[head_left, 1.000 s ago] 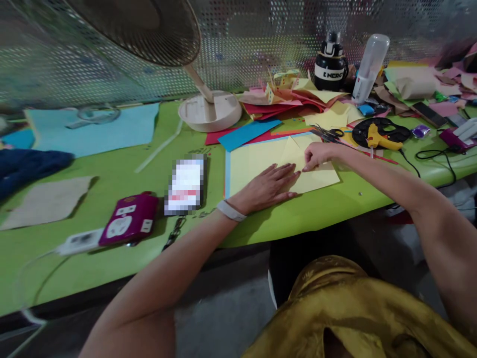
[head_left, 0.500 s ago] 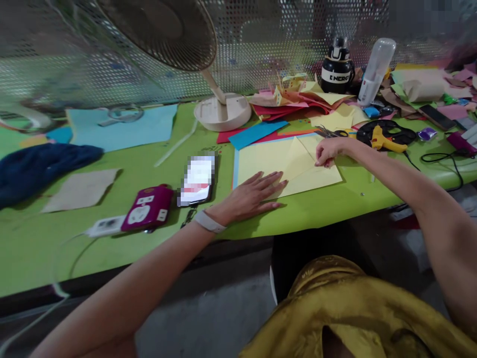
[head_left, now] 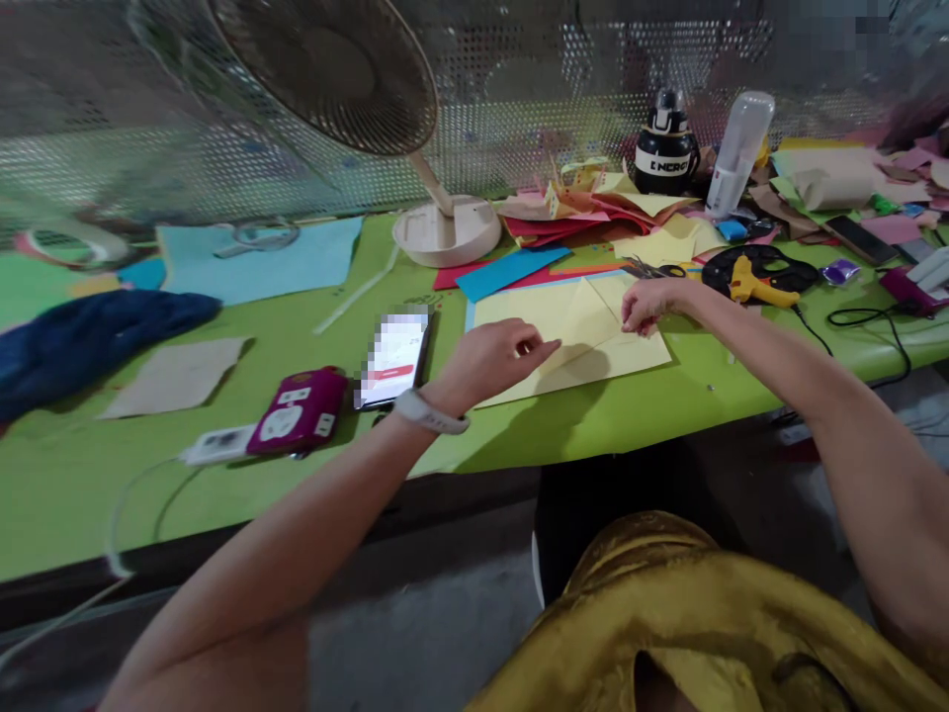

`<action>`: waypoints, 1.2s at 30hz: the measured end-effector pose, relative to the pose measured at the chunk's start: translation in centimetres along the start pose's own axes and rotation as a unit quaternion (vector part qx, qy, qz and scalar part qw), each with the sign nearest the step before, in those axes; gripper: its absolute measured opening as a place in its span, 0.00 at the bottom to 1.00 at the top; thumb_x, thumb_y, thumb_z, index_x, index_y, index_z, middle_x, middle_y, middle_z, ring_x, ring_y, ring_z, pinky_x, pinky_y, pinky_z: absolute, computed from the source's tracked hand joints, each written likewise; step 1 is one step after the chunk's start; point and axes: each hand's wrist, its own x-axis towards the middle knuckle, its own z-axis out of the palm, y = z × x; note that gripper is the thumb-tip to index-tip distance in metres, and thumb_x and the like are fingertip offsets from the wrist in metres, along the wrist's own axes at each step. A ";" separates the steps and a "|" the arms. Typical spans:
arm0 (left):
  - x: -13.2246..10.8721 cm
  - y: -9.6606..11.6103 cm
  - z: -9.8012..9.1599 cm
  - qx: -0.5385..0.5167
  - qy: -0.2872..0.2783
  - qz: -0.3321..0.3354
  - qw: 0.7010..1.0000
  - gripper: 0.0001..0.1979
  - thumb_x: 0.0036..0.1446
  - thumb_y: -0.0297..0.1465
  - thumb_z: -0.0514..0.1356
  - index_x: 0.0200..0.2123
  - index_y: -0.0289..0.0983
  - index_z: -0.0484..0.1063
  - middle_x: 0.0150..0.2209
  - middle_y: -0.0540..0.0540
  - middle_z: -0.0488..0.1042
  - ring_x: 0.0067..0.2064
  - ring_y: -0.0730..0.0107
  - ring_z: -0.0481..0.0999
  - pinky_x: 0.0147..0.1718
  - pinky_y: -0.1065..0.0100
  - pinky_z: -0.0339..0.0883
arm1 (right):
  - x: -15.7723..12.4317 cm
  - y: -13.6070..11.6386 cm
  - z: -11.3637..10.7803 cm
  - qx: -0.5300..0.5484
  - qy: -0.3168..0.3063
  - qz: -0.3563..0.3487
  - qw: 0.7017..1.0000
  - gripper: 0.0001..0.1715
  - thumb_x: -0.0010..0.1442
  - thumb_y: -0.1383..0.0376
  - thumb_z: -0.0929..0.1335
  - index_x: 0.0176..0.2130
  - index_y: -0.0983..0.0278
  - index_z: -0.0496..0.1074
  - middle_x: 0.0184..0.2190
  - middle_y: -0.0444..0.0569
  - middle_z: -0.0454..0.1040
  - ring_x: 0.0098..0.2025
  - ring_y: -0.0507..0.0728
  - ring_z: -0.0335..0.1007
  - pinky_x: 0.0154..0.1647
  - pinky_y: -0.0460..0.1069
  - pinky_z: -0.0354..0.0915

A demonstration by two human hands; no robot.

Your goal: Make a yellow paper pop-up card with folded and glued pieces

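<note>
A pale yellow sheet of paper [head_left: 511,314] lies near the table's front edge, and a smaller yellow paper triangle [head_left: 582,321] is on top of it. My right hand [head_left: 647,305] pinches the triangle's right corner, its fingers closed. Raised above the left part of the sheet is my left hand [head_left: 493,361], its fingers loosely curled and the thumb stretched out apart from them. Nothing shows between them. A shadow falls on the paper beneath this hand.
A phone [head_left: 394,356] and a purple power socket [head_left: 299,410] lie left of the sheet. Behind stand a fan [head_left: 447,232], a black bottle [head_left: 662,158] and a clear bottle [head_left: 741,153]. Scissors [head_left: 656,268] and a yellow glue gun [head_left: 760,285] lie to the right.
My left hand has lifted off the paper, where it lay flat, and its fingers have curled. My right hand stays at the triangle's corner.
</note>
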 end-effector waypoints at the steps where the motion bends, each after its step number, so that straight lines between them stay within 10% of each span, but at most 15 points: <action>1: 1.4 1.3 0.3 -0.055 -0.049 -0.049 0.996 0.26 0.66 0.51 0.60 0.26 0.39 0.78 0.30 0.41 0.82 0.35 0.60 0.83 0.39 0.61 0.75 | 0.0 0.0 0.0 -0.005 0.001 0.000 1.000 0.15 0.53 0.69 0.82 0.27 0.65 0.75 0.20 0.43 0.77 0.25 0.52 0.77 0.28 0.44 0.70; 6: 7.4 5.3 3.0 -0.251 -0.244 -0.197 0.916 0.28 0.55 0.54 0.70 0.17 0.36 0.75 0.20 0.43 0.77 0.24 0.67 0.77 0.30 0.66 0.71 | -0.1 0.0 0.0 -0.028 0.009 0.003 1.000 0.12 0.57 0.68 0.81 0.30 0.65 0.76 0.21 0.43 0.78 0.27 0.52 0.79 0.28 0.43 0.69; 11: 9.0 5.3 4.3 -0.245 -0.258 -0.243 0.903 0.29 0.48 0.54 0.74 0.14 0.37 0.75 0.19 0.44 0.76 0.22 0.71 0.73 0.27 0.68 0.66 | 0.5 0.5 0.0 0.002 -0.005 -0.002 1.000 0.17 0.51 0.66 0.84 0.30 0.65 0.76 0.21 0.42 0.78 0.30 0.54 0.82 0.37 0.45 0.77; 36: -0.1 -4.1 -0.4 -0.213 -0.216 -0.238 0.923 0.30 0.40 0.62 0.71 0.22 0.40 0.76 0.26 0.40 0.81 0.27 0.62 0.79 0.31 0.61 0.74 | -1.6 0.7 1.7 0.061 0.076 -0.044 0.994 0.16 0.56 0.72 0.81 0.29 0.66 0.72 0.20 0.42 0.75 0.25 0.49 0.74 0.33 0.44 0.74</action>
